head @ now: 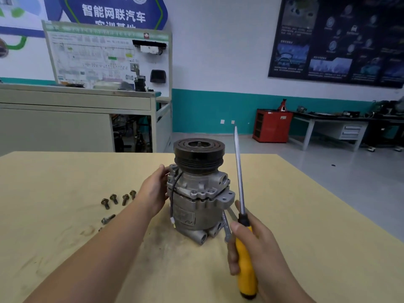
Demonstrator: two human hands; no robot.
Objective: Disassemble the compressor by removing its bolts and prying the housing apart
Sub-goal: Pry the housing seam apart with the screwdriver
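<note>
The grey metal compressor (pixel 196 202) stands upright on the wooden table (pixel 306 215), its black pulley (pixel 199 153) on top. My left hand (pixel 154 191) rests against the compressor's left side, fingers at its upper flange. My right hand (pixel 253 243) grips the yellow and black handle of a long flat screwdriver (pixel 239 182), whose blade points up to the right of the compressor. Several removed bolts (pixel 118 199) lie on the table to the left. A wrench (pixel 227 226) lies against the compressor's lower right side, partly behind my right hand.
A beige cabinet (pixel 76 119) with a training board (pixel 105 57) stands behind the table at the left. A red cabinet (pixel 273 125) and a workbench (pixel 332 125) stand by the far wall. The table's far edge runs just behind the compressor.
</note>
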